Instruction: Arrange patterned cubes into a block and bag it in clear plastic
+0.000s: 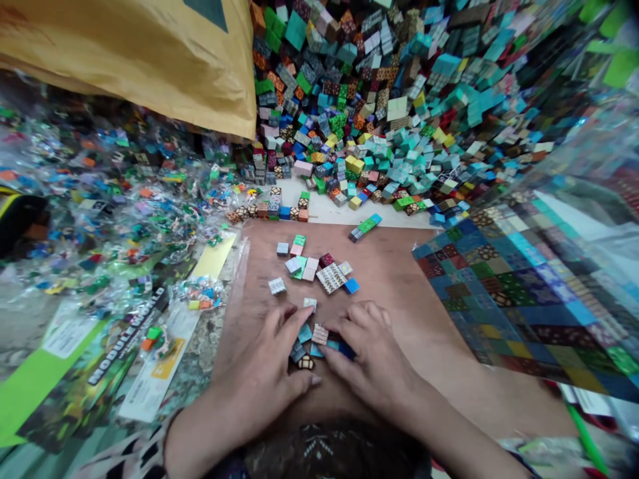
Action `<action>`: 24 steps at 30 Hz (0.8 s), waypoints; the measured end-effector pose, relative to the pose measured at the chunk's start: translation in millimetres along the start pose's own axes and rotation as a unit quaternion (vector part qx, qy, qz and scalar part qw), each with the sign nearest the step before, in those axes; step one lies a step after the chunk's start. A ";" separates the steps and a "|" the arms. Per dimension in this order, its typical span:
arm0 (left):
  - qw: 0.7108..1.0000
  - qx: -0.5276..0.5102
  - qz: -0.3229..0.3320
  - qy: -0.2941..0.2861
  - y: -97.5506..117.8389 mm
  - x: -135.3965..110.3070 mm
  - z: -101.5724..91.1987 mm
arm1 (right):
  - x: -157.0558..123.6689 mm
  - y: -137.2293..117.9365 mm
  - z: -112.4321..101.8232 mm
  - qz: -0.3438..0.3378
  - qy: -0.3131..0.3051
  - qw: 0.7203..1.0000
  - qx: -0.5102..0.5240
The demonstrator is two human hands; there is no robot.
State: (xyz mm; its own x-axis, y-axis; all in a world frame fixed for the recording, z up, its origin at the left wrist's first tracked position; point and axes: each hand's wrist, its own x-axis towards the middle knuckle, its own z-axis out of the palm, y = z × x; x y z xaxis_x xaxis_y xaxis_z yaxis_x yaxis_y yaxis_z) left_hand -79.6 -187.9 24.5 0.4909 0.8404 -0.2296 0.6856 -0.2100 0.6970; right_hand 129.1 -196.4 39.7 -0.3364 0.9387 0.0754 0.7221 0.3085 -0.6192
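Over a loose cluster of small patterned cube blocks, both hands rest on the brown board (pixel 399 286). My left hand (pixel 264 352) is cupped at the cluster's left, thumb and forefinger spread apart. Nearest to it are a teal block (pixel 305 333), a grey-blue block (pixel 298 351) and a brown-and-cream block (pixel 305 362). My right hand (pixel 372 346) has its thumb and forefinger at a pale pink striped block (pixel 320 334), seemingly pinching its right side. Blue blocks (pixel 344 349) lie partly hidden under that hand. A white-grey block (pixel 309 304) sits just above the left fingertips.
More blocks lie farther up the board, including a patterned group (pixel 330 278). A big heap of blocks (pixel 359 120) fills the back. Bagged small pieces (pixel 110 186) spread leftward, beneath a yellow bag (pixel 150 66). To the right stands a plastic-wrapped block panel (pixel 479 286).
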 end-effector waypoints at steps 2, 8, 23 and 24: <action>1.000 0.012 0.001 -0.004 -1.2 -1.9 -0.8 | -0.8 6.7 -0.7 0.019 0.047 0.997 0.054; 0.999 0.027 -0.007 -0.017 1.9 -3.3 -5.2 | -5.8 25.5 -18.6 0.090 0.095 0.987 -0.097; 0.995 0.062 0.072 0.043 -8.7 -6.5 -8.1 | -5.9 17.7 4.0 -0.046 -0.050 0.993 -0.092; 0.995 0.062 0.071 0.043 -9.6 -5.3 -9.0 | -5.5 18.1 2.6 -0.045 -0.053 0.994 -0.083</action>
State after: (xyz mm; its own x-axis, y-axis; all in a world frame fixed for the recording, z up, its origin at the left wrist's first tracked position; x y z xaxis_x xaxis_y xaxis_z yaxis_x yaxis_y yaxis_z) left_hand -93.7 -185.9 25.1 0.5436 0.8363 -0.0716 0.6761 -0.3858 0.6277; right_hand 142.4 -196.4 26.0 -0.4594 0.8875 0.0353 0.7733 0.4192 -0.4757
